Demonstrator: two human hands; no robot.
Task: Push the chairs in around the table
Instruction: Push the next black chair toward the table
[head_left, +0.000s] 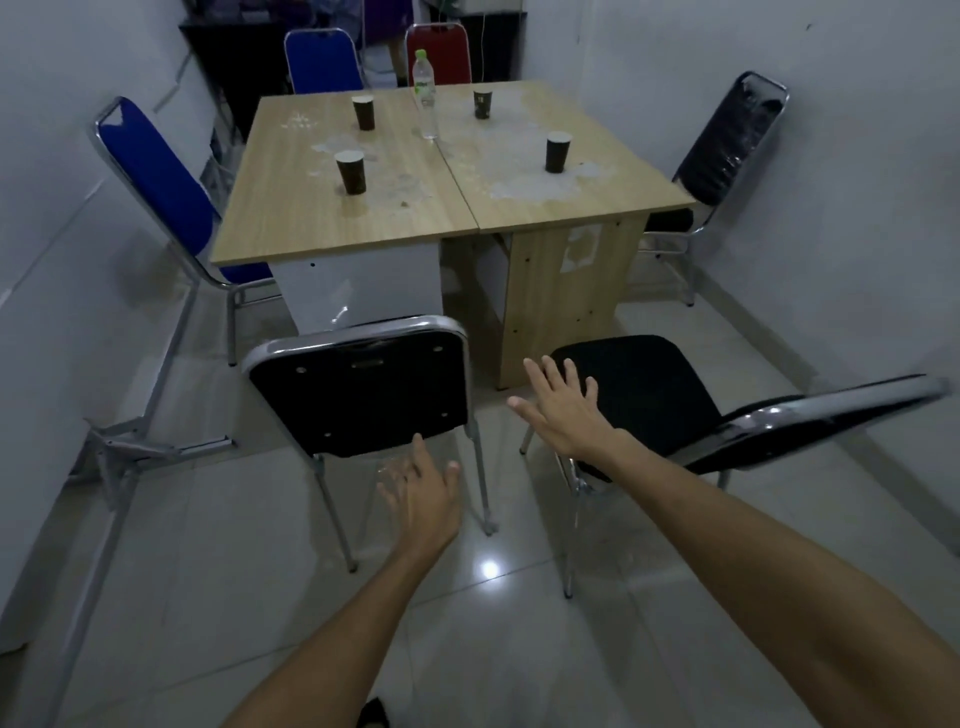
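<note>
Two wooden tables (332, 208) stand pushed together in the middle of a small room. A black chair with a chrome frame (358, 395) stands close to the table's near end, its back toward me. A second black chair (644, 395) stands to its right, turned sideways, its backrest (810, 426) pointing right. My left hand (421, 493) hovers with spread fingers just below the first chair's backrest and holds nothing. My right hand (566, 410) is open with fingers fanned, over the gap between the two chairs at the edge of the second chair's seat.
A blue chair (161, 187) sits at the table's left side and a black one (727, 140) at its right. A blue chair (322, 62) and a red chair (439, 52) stand at the far end. Several dark cups and a water bottle (426, 98) are on the table. Folded metal legs (130, 447) lean on the left wall.
</note>
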